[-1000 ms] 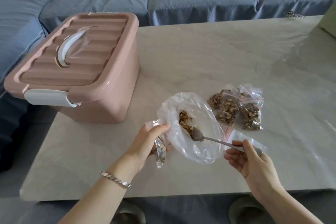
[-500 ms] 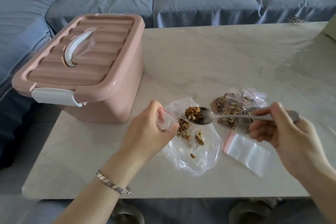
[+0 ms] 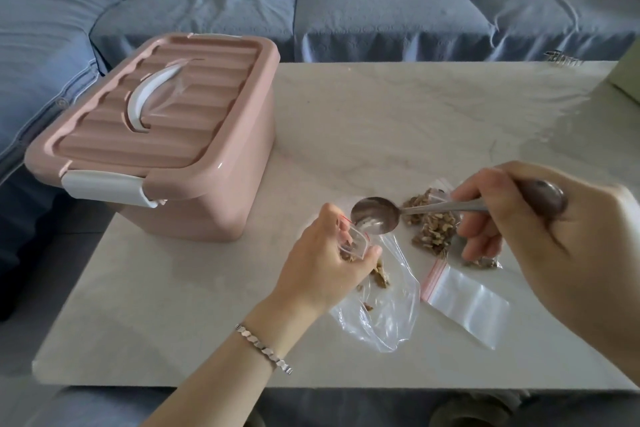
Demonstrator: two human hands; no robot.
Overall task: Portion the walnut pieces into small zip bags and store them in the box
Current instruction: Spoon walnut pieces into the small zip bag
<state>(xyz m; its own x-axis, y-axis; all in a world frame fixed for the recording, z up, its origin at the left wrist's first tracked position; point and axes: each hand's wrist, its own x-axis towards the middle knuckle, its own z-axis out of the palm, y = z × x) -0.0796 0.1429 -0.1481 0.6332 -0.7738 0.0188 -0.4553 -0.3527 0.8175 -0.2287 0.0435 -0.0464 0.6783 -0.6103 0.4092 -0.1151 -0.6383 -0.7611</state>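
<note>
My left hand grips a small zip bag with its mouth held open; a few walnut pieces show inside it. My right hand holds a metal spoon whose empty bowl is tipped at the bag's mouth. Under my left hand lies a large clear plastic bag with some walnut pieces left in it. Filled zip bags of walnuts lie behind the spoon. The pink box stands at the left with its lid latched.
An empty zip bag with a red seal lies flat at the right of the clear bag. The pale marble table ends close to me. A blue sofa with cushions runs behind and to the left.
The spoon lifted walnuts out of the large clear bag and carried them to the small zip bag; its bowl is now empty. My left hand let the large bag drop flat.
</note>
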